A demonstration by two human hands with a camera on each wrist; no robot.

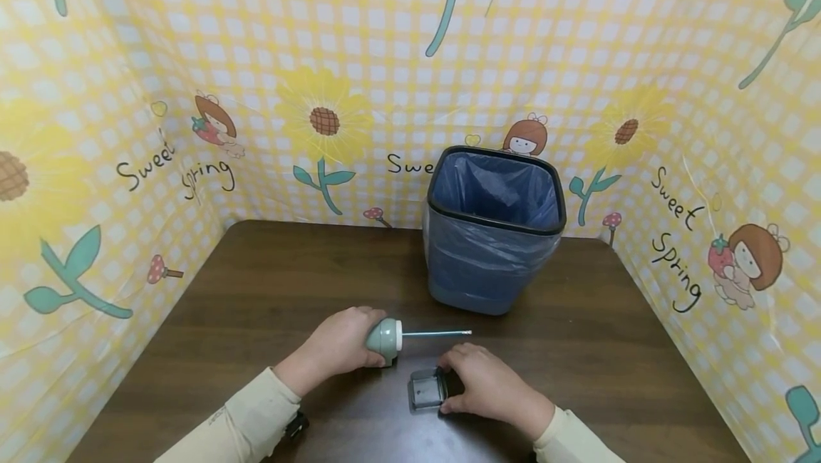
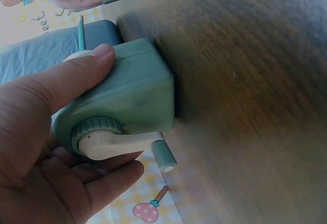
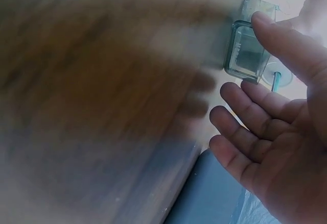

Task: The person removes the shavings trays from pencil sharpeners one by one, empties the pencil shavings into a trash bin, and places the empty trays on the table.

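My left hand [image 1: 343, 343] grips a green pencil sharpener [image 2: 138, 89] that lies on its side. Its thumb presses one face, and fingers pass behind the body. A white crank [image 2: 120, 143] with a green knob points out in the left wrist view. From the sharpener's white front a blue-green pencil [image 1: 436, 333] sticks out to the right. With thumb and fingertips at opposite edges, my right hand [image 1: 492, 386] holds a clear dark shavings box [image 1: 425, 390], close in front of the sharpener. The box's open side faces up in the head view.
A blue bin [image 1: 490, 271] with a clear liner and a black rim stands at the back of the brown wooden table [image 1: 288, 271], beyond both hands. Patterned yellow checked cloth [image 1: 385, 43] encloses the table at the back and both sides.
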